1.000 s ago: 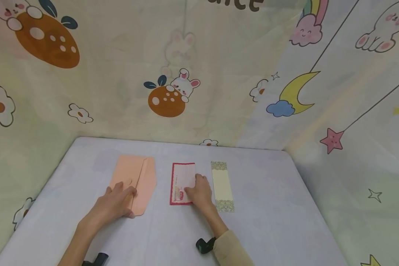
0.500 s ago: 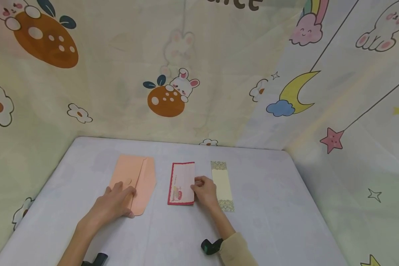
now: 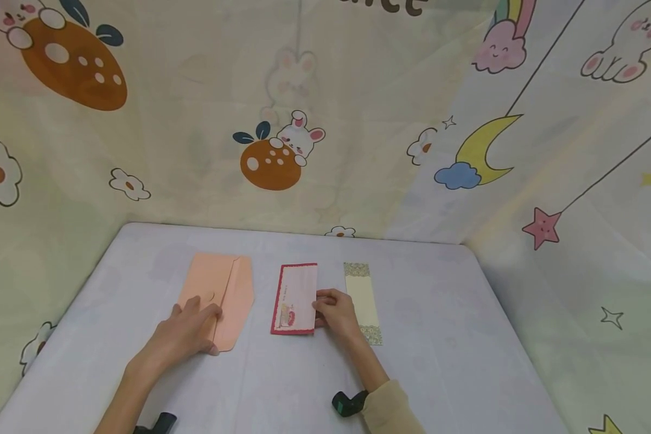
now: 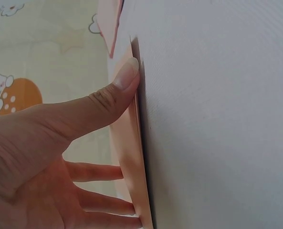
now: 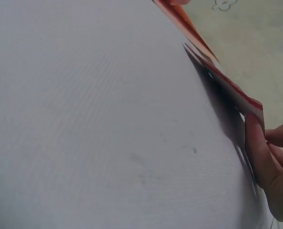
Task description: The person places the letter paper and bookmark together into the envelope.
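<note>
- Step in hand, as it looks: picking up the card (image 3: 298, 295) with the right hand (image 3: 337, 313), while the left hand (image 3: 187, 328) steadies the envelope (image 3: 206, 277)
- The right hand pinches the card's right edge between thumb and fingers; that edge is raised off the table (image 3: 445, 337), but whether the far side touches down I cannot tell
- The left hand's fingers are spread and fairly straight on the envelope, thumb along its near edge, seemingly pressing rather than gripping
- The card sits between the envelope and the strip (image 3: 360, 295), well apart from the envelope
- The next move likely calls for a light, even pinch, since thin stock would probably bend if squeezed
- Card: thin rectangle, pale face, red border, small drawing towards the near left
- Envelope: matte peach paper, flap apparently unfolded rightward
- Strip: long, narrow, cream, speckled bands at both ends, partly hidden by the right hand
- Table: white, smooth-looking, round-cornered
</note>
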Demonstrator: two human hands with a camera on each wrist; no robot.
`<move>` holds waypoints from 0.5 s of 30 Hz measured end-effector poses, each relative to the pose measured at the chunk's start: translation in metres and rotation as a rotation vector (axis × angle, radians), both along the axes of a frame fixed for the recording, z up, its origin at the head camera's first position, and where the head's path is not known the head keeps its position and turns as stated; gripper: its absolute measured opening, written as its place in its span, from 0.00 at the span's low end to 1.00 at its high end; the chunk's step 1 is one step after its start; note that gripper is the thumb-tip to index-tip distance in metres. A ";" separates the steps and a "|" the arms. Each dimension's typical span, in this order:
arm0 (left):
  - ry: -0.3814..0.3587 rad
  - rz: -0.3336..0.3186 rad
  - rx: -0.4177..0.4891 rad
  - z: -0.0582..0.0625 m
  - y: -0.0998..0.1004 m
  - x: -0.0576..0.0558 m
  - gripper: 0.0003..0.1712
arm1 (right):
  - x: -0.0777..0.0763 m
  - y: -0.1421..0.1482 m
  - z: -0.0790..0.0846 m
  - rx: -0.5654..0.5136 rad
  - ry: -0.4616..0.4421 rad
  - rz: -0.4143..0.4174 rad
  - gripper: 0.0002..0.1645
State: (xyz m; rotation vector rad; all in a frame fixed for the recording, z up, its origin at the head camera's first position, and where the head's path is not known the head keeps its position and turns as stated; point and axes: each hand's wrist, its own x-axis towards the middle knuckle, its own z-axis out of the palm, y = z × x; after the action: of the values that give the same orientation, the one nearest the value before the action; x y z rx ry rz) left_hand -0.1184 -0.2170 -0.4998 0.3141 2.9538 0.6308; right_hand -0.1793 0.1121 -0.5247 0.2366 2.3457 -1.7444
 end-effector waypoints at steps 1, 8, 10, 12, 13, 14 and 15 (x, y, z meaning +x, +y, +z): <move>0.001 -0.001 0.000 0.000 0.000 0.000 0.34 | 0.000 0.000 0.000 -0.015 0.001 0.001 0.18; -0.003 0.005 -0.006 0.000 0.001 -0.002 0.34 | -0.001 0.000 0.002 -0.086 0.013 0.010 0.19; -0.008 0.011 -0.008 0.000 0.002 -0.003 0.34 | -0.001 -0.002 0.003 -0.098 0.010 0.013 0.19; -0.014 0.017 -0.010 -0.001 0.002 -0.003 0.35 | -0.001 -0.004 0.004 -0.106 0.006 0.018 0.19; -0.018 0.020 -0.012 -0.001 0.003 -0.003 0.35 | 0.000 -0.005 0.004 -0.110 0.005 0.020 0.20; -0.019 0.022 -0.012 -0.002 0.003 -0.003 0.35 | 0.000 -0.006 0.004 -0.115 0.001 0.022 0.20; -0.020 0.024 -0.013 -0.002 0.003 -0.003 0.35 | 0.000 -0.007 0.005 -0.117 -0.002 0.024 0.20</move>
State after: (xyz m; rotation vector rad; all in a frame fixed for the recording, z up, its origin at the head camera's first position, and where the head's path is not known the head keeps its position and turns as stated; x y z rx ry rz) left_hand -0.1217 -0.2140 -0.5017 0.2701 2.9455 0.6140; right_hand -0.1794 0.1047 -0.5200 0.1901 2.2260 -1.8615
